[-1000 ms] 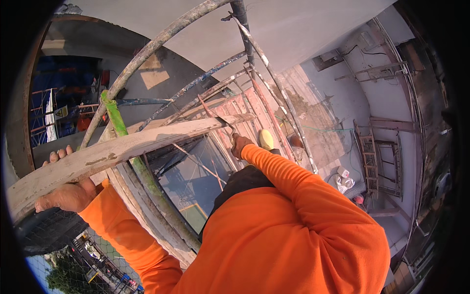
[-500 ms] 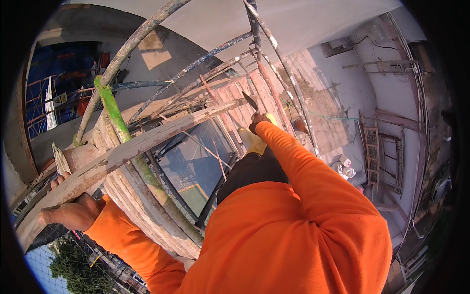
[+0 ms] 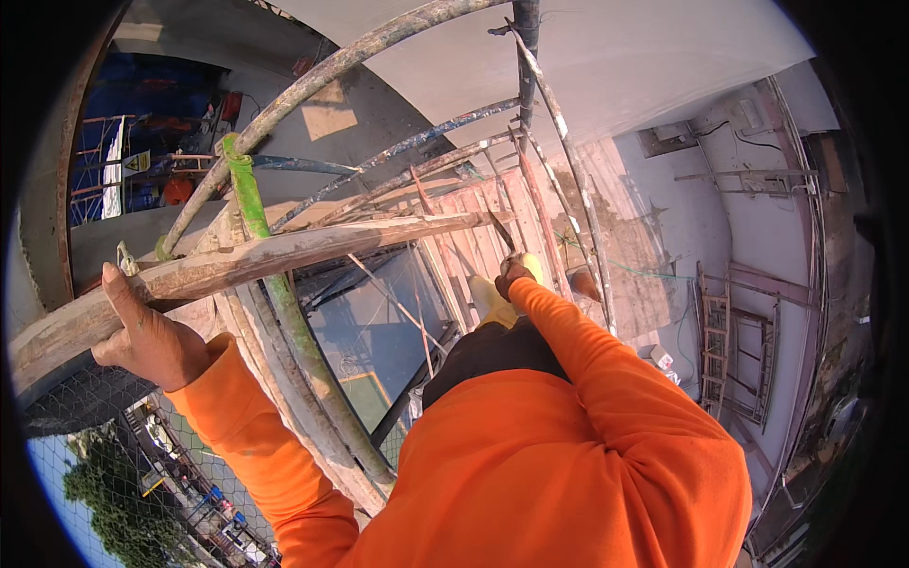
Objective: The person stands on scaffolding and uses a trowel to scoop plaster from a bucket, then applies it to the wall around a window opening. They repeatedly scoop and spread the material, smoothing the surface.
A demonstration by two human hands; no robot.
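A long, worn wooden plank (image 3: 312, 251) slants from the lower left up to the centre. My left hand (image 3: 156, 343) grips its near end from below, thumb up against the side and other fingers mostly hidden. My right hand (image 3: 514, 272), arm stretched forward, is closed around a tool with a dark, narrow blade (image 3: 501, 228). The blade lies by the plank's far end; I cannot tell whether they touch. Below that hand are my yellow boots (image 3: 490, 301) on reddish boards (image 3: 462, 248).
Scaffold pipes (image 3: 365, 52) curve around the front, one with a green section (image 3: 248, 194). A dark-framed opening (image 3: 365, 312) lies beneath the plank. Netting (image 3: 80, 402) hangs at lower left. Wooden frames (image 3: 748, 331) lean against the right wall. A pale wall (image 3: 653, 57) rises ahead.
The view has shifted. My left hand's fingers, seen over the plank before, are now mostly hidden, with the thumb raised. The blade is now closer to the plank's far end.
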